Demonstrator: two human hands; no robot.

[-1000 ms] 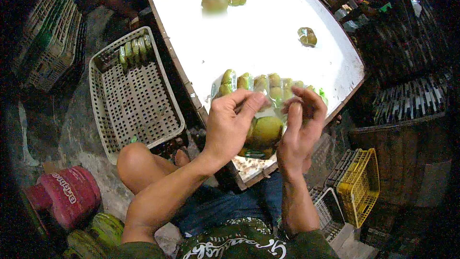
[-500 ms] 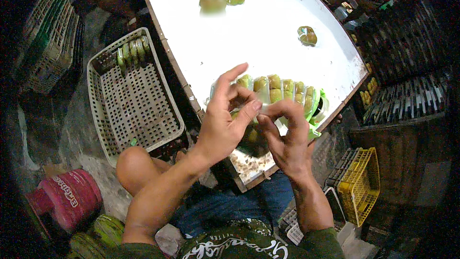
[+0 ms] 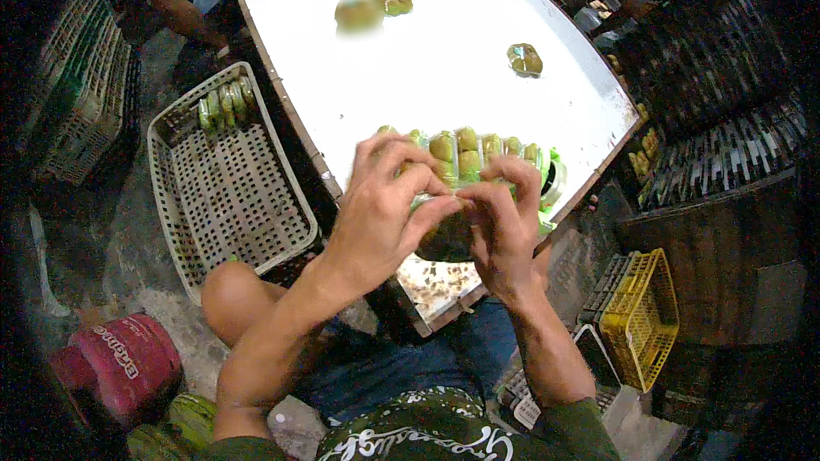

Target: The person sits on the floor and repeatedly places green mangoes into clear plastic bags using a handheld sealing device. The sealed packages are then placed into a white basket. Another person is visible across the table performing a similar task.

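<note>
My left hand [image 3: 384, 209] and my right hand [image 3: 500, 222] meet over the near edge of a white table [image 3: 444, 68]. Both grip a dark green round fruit [image 3: 447, 241] wrapped in clear film, with fingertips pinching at its top. Just behind my hands lies a row of several yellow-green fruits in clear wrap [image 3: 474, 149]. The lower part of the held fruit shows between my palms; the rest is hidden by fingers.
A white plastic crate [image 3: 226, 196] with a wrapped fruit pack [image 3: 224, 102] stands on the floor at left. More fruit bundles [image 3: 524, 58] lie farther up the table. Another person's arm [image 3: 184, 4] rests at the far left corner. A yellow crate [image 3: 639, 320] sits at lower right, a red container [image 3: 120, 363] lower left.
My hands have closed together around the fruit, the left fingers curling down over it. The view has shifted slightly, bringing the hands lower toward the table edge.
</note>
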